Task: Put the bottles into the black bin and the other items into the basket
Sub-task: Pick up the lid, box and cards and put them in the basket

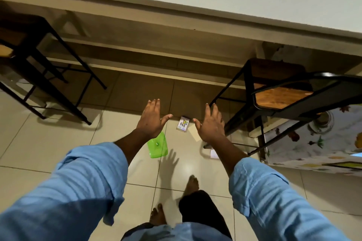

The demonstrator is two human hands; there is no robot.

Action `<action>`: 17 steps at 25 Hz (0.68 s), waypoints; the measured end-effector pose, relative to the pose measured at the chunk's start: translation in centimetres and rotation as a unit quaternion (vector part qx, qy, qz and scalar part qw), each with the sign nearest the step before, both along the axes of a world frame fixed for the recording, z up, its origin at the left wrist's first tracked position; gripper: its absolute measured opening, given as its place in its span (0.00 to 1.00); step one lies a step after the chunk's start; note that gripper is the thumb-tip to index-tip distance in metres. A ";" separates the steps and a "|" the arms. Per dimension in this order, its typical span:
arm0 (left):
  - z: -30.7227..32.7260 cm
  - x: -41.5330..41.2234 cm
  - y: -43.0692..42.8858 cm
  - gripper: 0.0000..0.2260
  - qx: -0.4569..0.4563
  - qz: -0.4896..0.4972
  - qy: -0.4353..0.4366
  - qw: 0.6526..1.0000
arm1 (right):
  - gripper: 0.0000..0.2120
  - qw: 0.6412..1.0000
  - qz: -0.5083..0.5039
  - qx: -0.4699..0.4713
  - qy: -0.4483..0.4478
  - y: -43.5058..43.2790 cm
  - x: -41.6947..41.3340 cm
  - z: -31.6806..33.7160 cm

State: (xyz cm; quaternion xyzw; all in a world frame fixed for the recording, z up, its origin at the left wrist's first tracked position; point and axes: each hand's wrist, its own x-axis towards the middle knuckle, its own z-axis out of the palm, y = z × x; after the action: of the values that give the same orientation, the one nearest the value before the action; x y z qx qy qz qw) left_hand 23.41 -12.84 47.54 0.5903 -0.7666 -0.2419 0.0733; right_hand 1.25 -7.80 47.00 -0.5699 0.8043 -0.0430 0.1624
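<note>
Both my hands are stretched out in front of me above the tiled floor, fingers spread and empty. My left hand point(151, 119) hovers over a flat green plastic lid point(158, 146) lying on the floor. My right hand point(211, 124) is beside a small white card box with coloured print point(183, 124), which lies on the floor between the two hands. A pale flat piece point(194, 133) shows partly under my right hand. No bottle, black bin or basket is in view.
A long counter point(176, 31) with shelves below runs across the back. Black-framed wooden stools stand at the left point(25, 45) and right point(278, 92). A table with a patterned cloth point(317, 143) is at the right. A paper scrap point(213, 154) lies near its leg.
</note>
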 end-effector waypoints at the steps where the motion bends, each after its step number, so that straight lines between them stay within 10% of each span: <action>1: -0.4 -0.3 -1.0 0.36 0.008 0.006 0.001 1.000 | 0.38 1.000 0.013 0.003 -0.009 -1.5 0.7 -0.4; 9: -10.7 -1.8 -8.0 0.34 0.096 0.179 0.000 0.979 | 0.37 0.997 0.043 0.060 -0.026 -12.8 2.1 -9.9; 17: -36.2 -2.3 -17.4 0.37 0.149 0.253 -0.007 0.956 | 0.36 0.992 0.103 0.072 0.035 -23.7 -0.9 -36.3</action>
State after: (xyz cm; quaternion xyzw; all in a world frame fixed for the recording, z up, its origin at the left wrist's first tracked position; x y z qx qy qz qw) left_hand 21.11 -30.28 11.31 0.7710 -0.5478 -0.3225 0.0380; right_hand 0.30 -31.54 10.69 -0.6374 0.7479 0.0519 0.1779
